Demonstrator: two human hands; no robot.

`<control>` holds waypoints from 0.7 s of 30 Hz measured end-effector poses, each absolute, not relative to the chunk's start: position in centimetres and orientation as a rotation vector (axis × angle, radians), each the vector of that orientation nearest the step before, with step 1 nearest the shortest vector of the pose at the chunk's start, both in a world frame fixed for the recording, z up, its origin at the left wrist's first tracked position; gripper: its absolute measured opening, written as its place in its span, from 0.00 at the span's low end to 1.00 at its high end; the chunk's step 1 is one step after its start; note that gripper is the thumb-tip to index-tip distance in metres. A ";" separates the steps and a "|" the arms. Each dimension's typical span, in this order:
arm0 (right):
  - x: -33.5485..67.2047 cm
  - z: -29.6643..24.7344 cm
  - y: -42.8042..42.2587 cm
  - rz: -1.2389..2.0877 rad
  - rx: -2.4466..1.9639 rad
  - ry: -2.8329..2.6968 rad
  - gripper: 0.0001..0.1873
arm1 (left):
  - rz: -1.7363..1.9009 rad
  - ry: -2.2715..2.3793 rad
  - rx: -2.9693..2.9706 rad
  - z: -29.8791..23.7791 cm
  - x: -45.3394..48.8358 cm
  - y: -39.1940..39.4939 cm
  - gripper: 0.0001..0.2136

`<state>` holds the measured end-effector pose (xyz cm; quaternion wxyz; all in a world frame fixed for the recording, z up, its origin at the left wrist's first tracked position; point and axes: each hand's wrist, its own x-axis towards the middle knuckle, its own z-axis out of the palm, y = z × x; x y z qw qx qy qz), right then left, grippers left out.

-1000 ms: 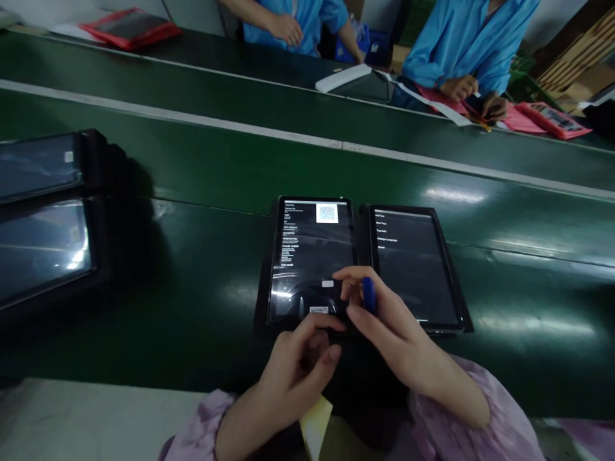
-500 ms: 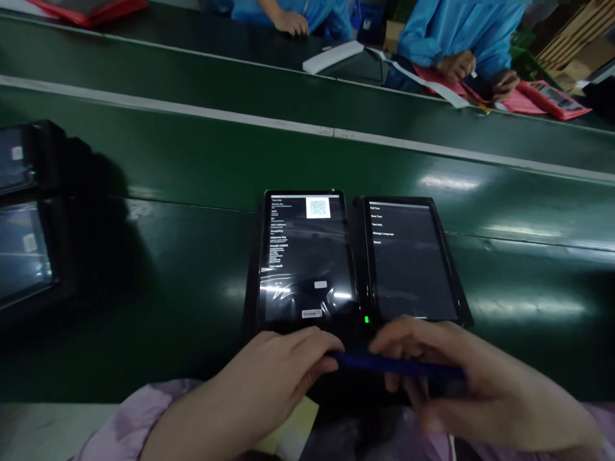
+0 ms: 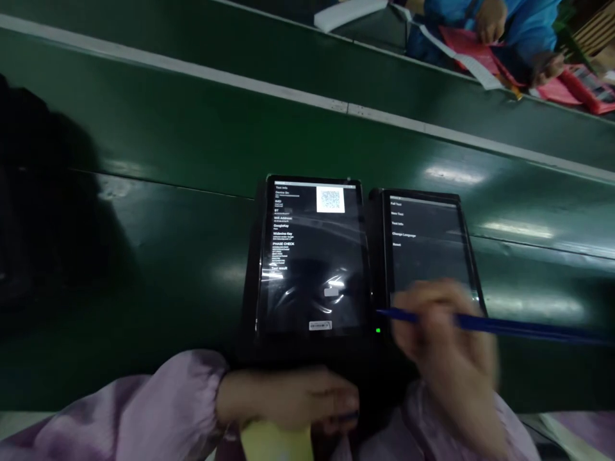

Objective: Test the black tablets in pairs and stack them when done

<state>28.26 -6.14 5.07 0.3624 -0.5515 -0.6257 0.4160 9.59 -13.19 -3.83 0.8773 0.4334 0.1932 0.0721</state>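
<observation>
My right hand (image 3: 446,339), blurred by motion, is closed around a slim blue pen (image 3: 523,328). The pen's tip points left, towards the gap between two tablets. My left hand (image 3: 307,398) is low in front of the left tablet, its fingers pinched on a small dark blue piece (image 3: 350,415) that looks like the pen's cap. Beneath that hand is a yellow paper pad (image 3: 276,442); whether the hand grips it is unclear. The left tablet (image 3: 312,256) shows white text and a square code. The right tablet (image 3: 427,250) shows a short menu, its lower part covered by my right hand.
Both tablets lie on a green worktop (image 3: 192,269). A dark shape (image 3: 43,211) stands at the left. Across a pale strip (image 3: 269,93), a person in blue sleeves (image 3: 533,25) handles red pouches (image 3: 593,88), near a white strip (image 3: 350,13).
My hands have moved apart: the right hand has lifted the pen up over the right tablet, while the left has dropped lower with the small dark piece. The view has shifted too.
</observation>
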 end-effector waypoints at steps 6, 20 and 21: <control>24.8 1.7 -6.6 1.120 -1.416 -1.626 0.09 | 0.143 0.423 0.850 -5.5 9.4 -13.1 0.37; 24.3 1.0 -6.9 0.802 -1.459 -1.835 0.10 | 0.131 0.461 0.701 -5.1 9.4 -13.1 0.20; 24.2 1.2 -6.9 0.812 -1.466 -1.838 0.11 | 0.120 0.466 0.702 -5.0 9.4 -13.0 0.19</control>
